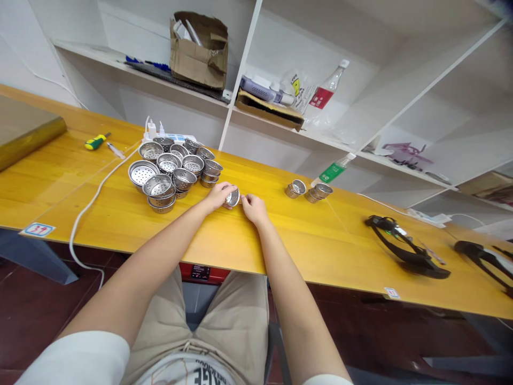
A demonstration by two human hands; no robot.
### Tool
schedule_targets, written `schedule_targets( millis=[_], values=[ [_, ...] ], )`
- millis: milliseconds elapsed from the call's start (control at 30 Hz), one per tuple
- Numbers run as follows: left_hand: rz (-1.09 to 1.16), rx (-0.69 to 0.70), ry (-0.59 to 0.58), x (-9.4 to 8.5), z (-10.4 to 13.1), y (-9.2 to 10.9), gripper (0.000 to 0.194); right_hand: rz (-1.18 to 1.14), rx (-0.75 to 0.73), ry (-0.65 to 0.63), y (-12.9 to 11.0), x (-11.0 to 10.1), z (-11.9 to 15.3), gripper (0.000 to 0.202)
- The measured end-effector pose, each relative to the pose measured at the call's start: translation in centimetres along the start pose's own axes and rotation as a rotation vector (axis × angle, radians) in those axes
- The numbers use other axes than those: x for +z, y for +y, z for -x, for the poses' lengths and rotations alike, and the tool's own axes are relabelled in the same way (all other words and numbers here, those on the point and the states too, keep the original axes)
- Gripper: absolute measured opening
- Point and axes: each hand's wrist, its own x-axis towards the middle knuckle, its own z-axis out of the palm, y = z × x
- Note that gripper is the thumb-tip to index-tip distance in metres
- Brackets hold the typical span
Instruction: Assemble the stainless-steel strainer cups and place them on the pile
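While L hand (219, 195) grips perf. cup (234, 198), R (255, 209) curled.

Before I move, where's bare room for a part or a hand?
Widest: table between right hand and black headset, in front of the right-side cups. Second: left end, bordered by screwdriver, white cable and number sticker. Crowded: the cup cluster by the power strip; I'd keep out.

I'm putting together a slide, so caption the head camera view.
Both hands at a small perforated metal cup on a yellow wooden table, similar cups clustered to the left.
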Motion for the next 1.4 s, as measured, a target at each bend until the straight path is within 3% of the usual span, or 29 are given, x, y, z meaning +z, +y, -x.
schedule_targets(
  millis=[200,1033,1400],
  values=[
    [0.004,0.005,0.003,-0.05,-0.15,-0.17,0.022,0.012,-0.007,0.0,-0.05,-0.04,0.05,0.04],
    [0.001,-0.001,0.005,-0.06,-0.15,-0.11,0.018,0.015,0.003,-0.015,-0.22,-0.17,0.08,0.04],
    [0.008,0.013,0.007,0.0,-0.12,-0.02,0.016,-0.093,0.022,0.087,0.3,-0.1,-0.18,0.046]
  ],
)
